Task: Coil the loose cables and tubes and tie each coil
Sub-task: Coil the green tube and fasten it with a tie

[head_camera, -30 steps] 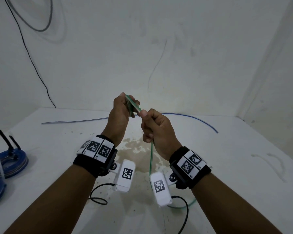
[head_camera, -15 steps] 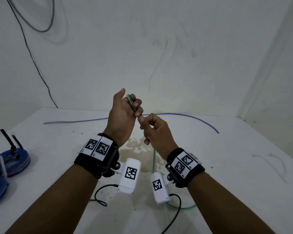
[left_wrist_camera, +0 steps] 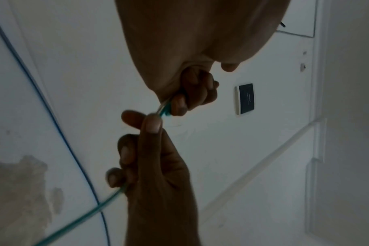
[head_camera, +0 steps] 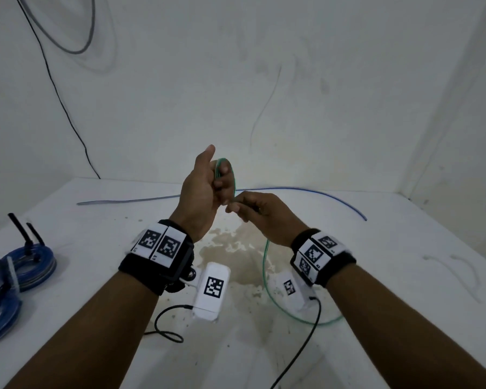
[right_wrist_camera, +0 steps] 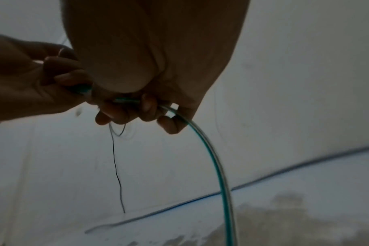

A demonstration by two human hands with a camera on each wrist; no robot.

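Now the left hand (head_camera: 201, 192) has risen and turned since a second ago, its fingers curled round a small coil of the thin green translucent tube (head_camera: 264, 265), while the right hand (head_camera: 260, 214), dropped lower, pinches the strand just below it; another loop seems to be going on, tying not yet near; the tube's tail runs down to the stained white tabletop (head_camera: 404, 276); a long blue tube (head_camera: 306, 188) lies loose behind; tied blue coils (head_camera: 26, 265) sit left; white walls (head_camera: 292, 80) enclose.
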